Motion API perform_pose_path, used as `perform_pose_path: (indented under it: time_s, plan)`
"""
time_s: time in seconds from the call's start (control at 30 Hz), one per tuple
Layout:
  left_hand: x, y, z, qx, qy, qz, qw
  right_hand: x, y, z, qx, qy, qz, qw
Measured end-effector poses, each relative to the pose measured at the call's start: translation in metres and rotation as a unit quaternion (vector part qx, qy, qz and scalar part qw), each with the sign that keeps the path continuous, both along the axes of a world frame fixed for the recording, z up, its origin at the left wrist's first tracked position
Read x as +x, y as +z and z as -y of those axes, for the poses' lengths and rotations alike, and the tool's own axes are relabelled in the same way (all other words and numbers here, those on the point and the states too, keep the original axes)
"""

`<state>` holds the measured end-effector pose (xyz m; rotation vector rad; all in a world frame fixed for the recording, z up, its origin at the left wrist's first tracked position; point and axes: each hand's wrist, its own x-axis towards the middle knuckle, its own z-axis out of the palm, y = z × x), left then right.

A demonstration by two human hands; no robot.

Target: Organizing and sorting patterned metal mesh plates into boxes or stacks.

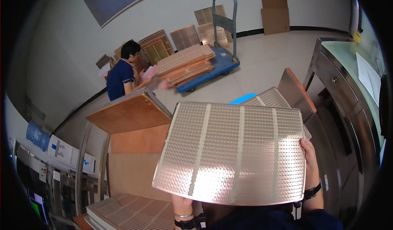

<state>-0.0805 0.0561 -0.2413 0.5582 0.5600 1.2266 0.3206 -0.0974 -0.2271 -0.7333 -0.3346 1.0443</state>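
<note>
A big shiny panel (pixel 233 152) is held up flat in the middle of the view. It is copper-pink, with rows of tiny bumps and pale stripes running down it. Bright light is bounced off its lower part.

A wooden board (pixel 129 113) is seen at ten o'clock from the panel, resting on a metal frame. A steel cabinet (pixel 348 78) is seen at two o'clock, well apart from the panel. A blue cart (pixel 217 66) is parked at twelve o'clock, far back, and a pile of copper sheets (pixel 186 64) is laid on it. A person in a dark blue shirt (pixel 120 76) is seen at eleven o'clock, beside the cart.

More panels (pixel 286 97) are leaned just behind the held one, at one o'clock. A stack of striped sheets (pixel 131 213) is laid at seven o'clock, near the bottom edge.

The panel's right edge is gripped by the right hand (pixel 310 158), at three o'clock, with the fingers curled round it. The bottom edge is held by the left hand (pixel 182 205), at six o'clock; most of this hand is hidden behind the panel. A dark band is worn on each wrist.
</note>
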Motion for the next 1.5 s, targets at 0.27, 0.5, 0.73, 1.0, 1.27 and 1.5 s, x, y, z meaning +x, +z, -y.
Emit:
perform_pose_path:
  time_s: [0.27, 0.5, 0.73, 1.0, 1.27, 1.5]
  plan:
    - [0.007, -0.002, 0.002, -0.076, -0.004, 0.145, 0.986, -0.007, 0.014, -0.001, 0.008, -0.071, 0.067, 0.995]
    - [0.004, -0.023, -0.004, -0.051, 0.028, 0.03, 0.998, -0.006, 0.009, 0.006, -0.008, -0.008, 0.088, 0.996]
    - [0.003, -0.012, 0.001, -0.077, 0.006, -0.006, 0.997, -0.009, 0.016, 0.002, -0.016, 0.042, 0.105, 0.993]
    - [-0.025, -0.007, -0.008, 0.033, 0.129, -0.019, 0.991, 0.007, 0.011, -0.014, -0.091, 0.184, 0.1, 0.973]
    - [-0.041, 0.077, -0.016, 0.123, 0.573, -0.213, 0.781, -0.088, 0.025, -0.097, -0.006, 0.284, 0.087, 0.955]
    - [0.034, 0.095, 0.05, 0.38, 0.2, -0.289, 0.856, -0.261, -0.025, -0.172, -0.032, 0.33, 0.386, 0.861]
